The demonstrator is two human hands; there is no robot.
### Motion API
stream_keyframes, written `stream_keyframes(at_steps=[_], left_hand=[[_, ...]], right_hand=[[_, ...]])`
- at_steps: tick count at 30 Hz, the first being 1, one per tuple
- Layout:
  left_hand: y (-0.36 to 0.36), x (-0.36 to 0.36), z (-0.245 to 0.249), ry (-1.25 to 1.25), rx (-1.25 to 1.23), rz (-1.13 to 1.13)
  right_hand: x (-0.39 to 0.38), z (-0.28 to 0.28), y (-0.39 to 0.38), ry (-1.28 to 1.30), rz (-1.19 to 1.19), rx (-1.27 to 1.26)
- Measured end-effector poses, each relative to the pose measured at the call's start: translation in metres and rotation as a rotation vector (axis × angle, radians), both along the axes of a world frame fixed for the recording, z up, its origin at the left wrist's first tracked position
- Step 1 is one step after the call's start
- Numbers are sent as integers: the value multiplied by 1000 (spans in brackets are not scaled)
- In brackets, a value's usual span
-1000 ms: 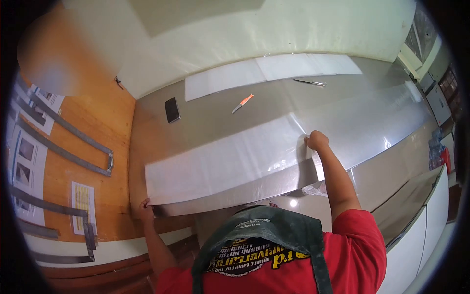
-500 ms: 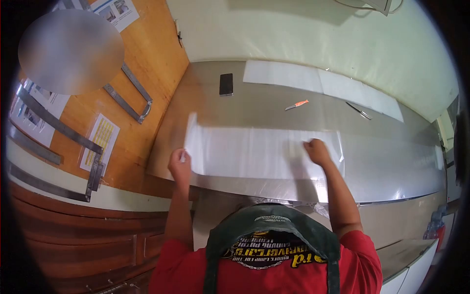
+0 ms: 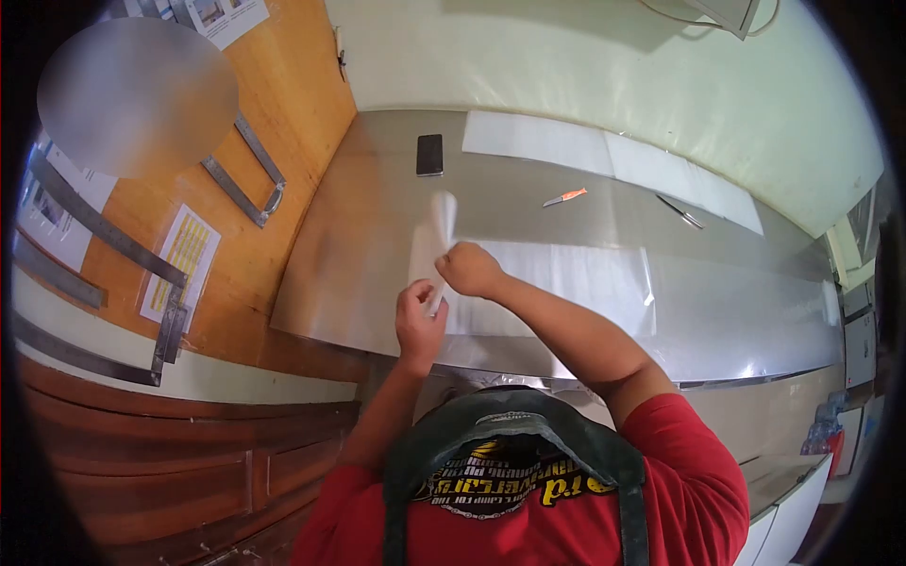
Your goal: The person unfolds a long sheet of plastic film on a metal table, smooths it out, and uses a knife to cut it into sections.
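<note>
A white translucent sheet (image 3: 557, 283) lies flat along the front of the metal table, its left end gathered into a narrow, upright roll (image 3: 442, 215) that is blurred at the top. My left hand (image 3: 421, 323) is closed around the roll's lower end, nearest my body. Just above and to the right, my right hand (image 3: 472, 270) is closed at the middle of the same roll; its fingertips are partly hidden. The forearm of my right arm crosses over the flat part of the sheet.
Behind the sheet, a black phone (image 3: 429, 155), an orange-handled knife (image 3: 566, 197) and a dark slim tool with a metal end (image 3: 681, 212) lie on the metal table (image 3: 340, 226). Another white sheet (image 3: 538, 143) runs along the wall. At left stands a wooden panel with metal brackets (image 3: 234, 179).
My left hand has moved right, carrying the sheet's left end along, so less of it lies flat. My right hand has left the sheet's right part and come over to the roll.
</note>
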State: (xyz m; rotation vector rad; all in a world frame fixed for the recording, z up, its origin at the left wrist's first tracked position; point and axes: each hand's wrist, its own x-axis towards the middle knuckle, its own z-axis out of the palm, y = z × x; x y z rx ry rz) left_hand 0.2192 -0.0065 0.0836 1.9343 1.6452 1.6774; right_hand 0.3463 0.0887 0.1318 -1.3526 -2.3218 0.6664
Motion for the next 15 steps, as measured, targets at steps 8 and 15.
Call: stream_keyframes(at_steps=[8, 15], left_hand=[[14, 15, -28, -661, -333, 129], [36, 47, -22, -711, -311, 174]], right_hand=[[-87, 158, 3, 126, 261, 232], [-91, 332, -28, 288, 300, 248]])
